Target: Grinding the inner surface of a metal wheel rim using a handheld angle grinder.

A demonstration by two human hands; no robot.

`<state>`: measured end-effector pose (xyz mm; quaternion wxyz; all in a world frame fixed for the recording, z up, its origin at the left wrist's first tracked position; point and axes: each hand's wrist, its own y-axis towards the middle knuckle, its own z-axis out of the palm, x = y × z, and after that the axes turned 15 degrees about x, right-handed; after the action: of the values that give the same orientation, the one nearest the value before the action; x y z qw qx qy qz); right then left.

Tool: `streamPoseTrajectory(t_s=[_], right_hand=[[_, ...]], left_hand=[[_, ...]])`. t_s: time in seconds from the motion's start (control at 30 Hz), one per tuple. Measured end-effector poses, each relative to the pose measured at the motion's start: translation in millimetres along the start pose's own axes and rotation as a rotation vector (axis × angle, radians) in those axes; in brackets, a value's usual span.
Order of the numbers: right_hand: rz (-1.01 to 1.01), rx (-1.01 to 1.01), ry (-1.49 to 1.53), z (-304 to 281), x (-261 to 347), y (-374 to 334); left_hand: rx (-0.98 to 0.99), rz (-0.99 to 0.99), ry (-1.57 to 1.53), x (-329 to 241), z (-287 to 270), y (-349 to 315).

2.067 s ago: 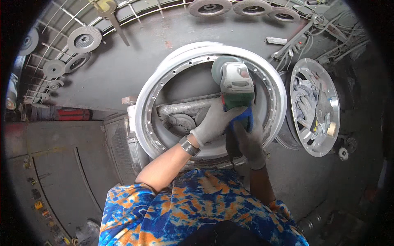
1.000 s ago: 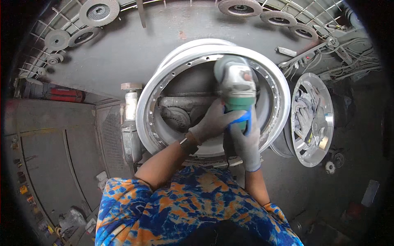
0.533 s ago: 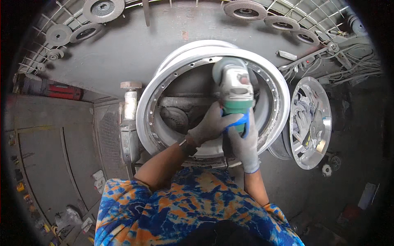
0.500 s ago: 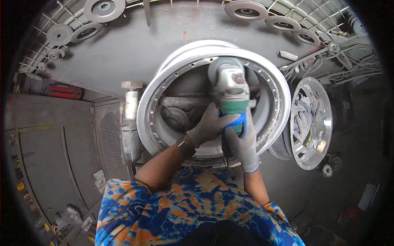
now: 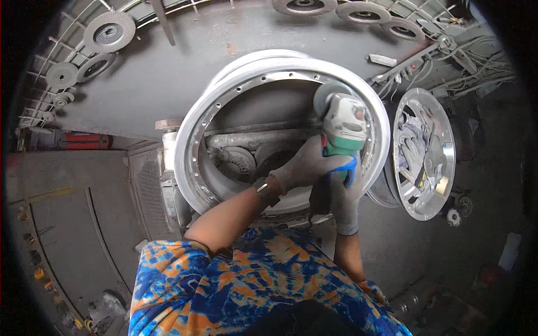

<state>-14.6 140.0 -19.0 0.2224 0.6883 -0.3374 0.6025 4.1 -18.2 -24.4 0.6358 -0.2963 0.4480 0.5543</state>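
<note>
Both my hands, in grey gloves, grip a green and silver angle grinder [image 5: 345, 126]. My left hand [image 5: 308, 163] wraps round its body from the left, and my right hand [image 5: 346, 199] closes on its rear part just below. The grinder's round disc [image 5: 332, 98] is at the upper right inner edge of a large silver wheel rim [image 5: 188, 134]; whether it touches the metal I cannot tell. Small holes run round the rim's inner flange. The rim stands tilted in front of me, and through its opening show a dusty pipe [image 5: 252, 138] and round parts.
A second wheel rim [image 5: 448, 154] on the right holds several grey gloves [image 5: 413, 151]. Flap discs [image 5: 109, 32] hang from a wire rack [image 5: 51, 53] along the back. Cables [image 5: 476, 70] lie at the far right. A metal clamp-like post [image 5: 169, 151] stands left of the large rim.
The grinder and both hands have moved right along the rim's upper inner edge. My view has shifted slightly, so the rim and surroundings sit a little further left and higher.
</note>
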Motion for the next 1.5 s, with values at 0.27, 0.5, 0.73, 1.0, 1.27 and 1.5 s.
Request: streamPoseTrajectory(t_s=[0.27,0.5,0.73,1.0,1.27,1.5], right_hand=[[0.013,-0.029,-0.04,8.5,7.8,2.0],[-0.02,0.378,-0.24,55.0,61.5,25.9],[-0.308,0.721,-0.512,80.7,62.6,27.3],[-0.233,0.601,-0.33,49.5,63.1,38.5],[-0.094,0.164,0.053,-8.0,22.7,12.0],[-0.101,-0.104,0.191,-8.2,-30.4,-25.3]], left_hand=[[0.068,-0.016,0.12,1.8,-8.0,-1.9],[-0.405,0.062,0.036,-8.9,-11.7,-84.7],[-0.644,0.372,-0.363,33.4,9.4,-147.8],[-0.539,0.223,-0.2,15.3,-11.8,-97.8],[-0.211,-0.084,0.287,-7.9,4.6,-3.2],[0.055,-0.266,0.278,-7.8,25.5,24.3]])
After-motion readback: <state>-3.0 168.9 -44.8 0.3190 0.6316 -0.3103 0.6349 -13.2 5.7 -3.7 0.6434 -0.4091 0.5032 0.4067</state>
